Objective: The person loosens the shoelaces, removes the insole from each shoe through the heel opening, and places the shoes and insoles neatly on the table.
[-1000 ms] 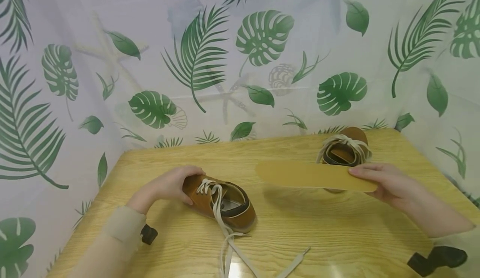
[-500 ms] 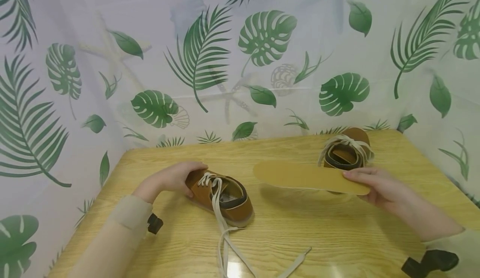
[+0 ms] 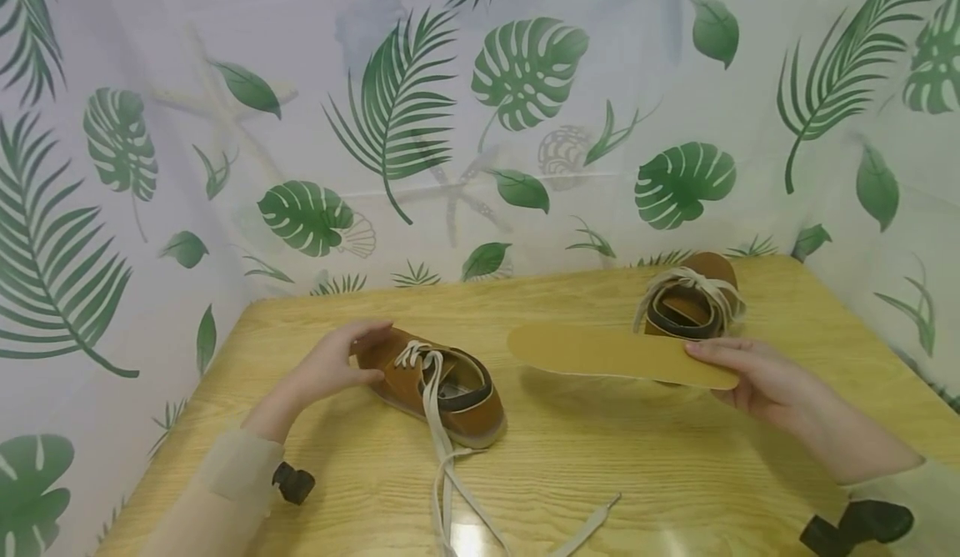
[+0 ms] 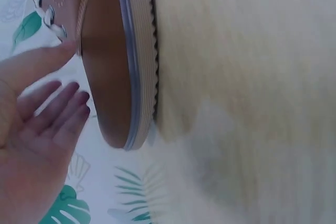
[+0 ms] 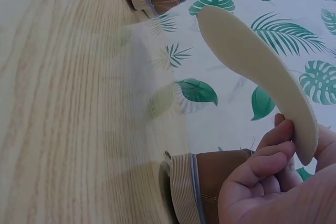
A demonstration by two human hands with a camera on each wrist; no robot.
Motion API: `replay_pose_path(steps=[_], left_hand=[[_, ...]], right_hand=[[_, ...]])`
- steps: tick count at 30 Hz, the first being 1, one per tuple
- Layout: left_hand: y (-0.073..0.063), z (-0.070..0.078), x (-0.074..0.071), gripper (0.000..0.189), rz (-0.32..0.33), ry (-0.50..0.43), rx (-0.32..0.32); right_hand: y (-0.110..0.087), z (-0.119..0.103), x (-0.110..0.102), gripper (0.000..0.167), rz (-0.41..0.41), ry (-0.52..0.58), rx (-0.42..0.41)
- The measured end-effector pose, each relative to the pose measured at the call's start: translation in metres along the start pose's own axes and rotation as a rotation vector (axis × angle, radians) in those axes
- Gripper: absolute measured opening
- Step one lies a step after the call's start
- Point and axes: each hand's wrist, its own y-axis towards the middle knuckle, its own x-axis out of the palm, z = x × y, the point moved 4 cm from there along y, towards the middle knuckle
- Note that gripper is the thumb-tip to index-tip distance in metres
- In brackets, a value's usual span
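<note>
A brown lace-up shoe (image 3: 477, 424) stands on the wooden table, its toe toward my left hand (image 3: 322, 367). That hand is loosely spread around the toe; in the left wrist view the fingers (image 4: 63, 111) are relaxed and apart from the toe, with the thumb near the stitching. White laces (image 3: 432, 407) trail from the shoe onto the table. Raised over the table, a flat tan insole (image 3: 600, 352) is pinched at one end between the thumb and fingers of my right hand (image 3: 783, 386). The right wrist view shows its pale underside (image 5: 247, 56).
A second brown shoe (image 3: 712, 270), its laces tied in a bow, stands at the back right, partly hidden behind the insole. A leaf-patterned cloth (image 3: 450, 123) hangs behind and beside the table (image 3: 600, 465). A lace tip (image 3: 611, 500) lies near the front.
My left hand gripped the toe and slid the shoe slightly away and left; now its fingers have loosened and drawn back left. The insole in my right hand shifted slightly left.
</note>
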Motion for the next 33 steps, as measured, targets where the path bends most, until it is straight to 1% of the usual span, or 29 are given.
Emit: replay_pose_path(steps=[2, 5, 7, 8, 10, 11, 13, 16, 18, 22, 25, 28, 31, 33], left_hand=[[-0.007, -0.001, 0.002, 0.063, 0.071, -0.079, -0.086], [-0.019, 0.001, 0.005, 0.056, 0.183, -0.154, -0.242], [-0.028, 0.005, 0.009, 0.055, 0.234, -0.196, -0.335], [-0.032, 0.006, 0.011, 0.056, 0.248, -0.216, -0.380], [-0.037, 0.007, 0.015, 0.061, 0.251, -0.255, -0.461], [-0.040, 0.007, 0.018, 0.065, 0.245, -0.284, -0.491], [-0.044, 0.008, 0.025, 0.073, 0.220, -0.369, -0.538], [-0.049, 0.011, 0.035, 0.085, 0.186, -0.469, -0.585], [-0.050, 0.015, 0.040, 0.091, 0.170, -0.529, -0.601], [-0.048, 0.030, 0.052, 0.104, 0.165, -0.573, -0.632], [-0.047, 0.046, 0.062, 0.115, 0.204, -0.594, -0.658], [-0.047, 0.060, 0.073, 0.123, 0.253, -0.613, -0.694], [-0.045, 0.070, 0.081, 0.128, 0.293, -0.613, -0.725], [-0.042, 0.072, 0.085, 0.129, 0.313, -0.603, -0.741]], right_hand=[[-0.001, 0.000, -0.001, 0.033, -0.003, -0.002, -0.001], [0.000, 0.000, -0.001, 0.032, -0.002, -0.003, -0.001], [0.000, 0.000, -0.001, 0.032, 0.001, -0.003, 0.001], [0.000, 0.000, 0.000, 0.032, 0.007, -0.005, 0.003], [0.000, 0.000, -0.001, 0.032, 0.007, 0.001, 0.003], [0.001, 0.000, -0.001, 0.032, 0.010, 0.001, 0.005], [0.001, 0.000, -0.001, 0.032, 0.018, 0.005, 0.012], [0.002, 0.000, 0.000, 0.031, 0.022, 0.017, 0.019], [0.002, 0.000, 0.001, 0.032, 0.021, 0.022, 0.022], [0.002, 0.000, 0.001, 0.032, 0.017, 0.032, 0.020], [0.002, 0.000, 0.002, 0.032, 0.019, 0.042, 0.022], [0.002, 0.000, 0.004, 0.031, 0.048, 0.051, 0.029], [0.002, 0.000, 0.006, 0.031, 0.079, 0.062, 0.034], [0.003, 0.000, 0.008, 0.031, 0.091, 0.064, 0.033]])
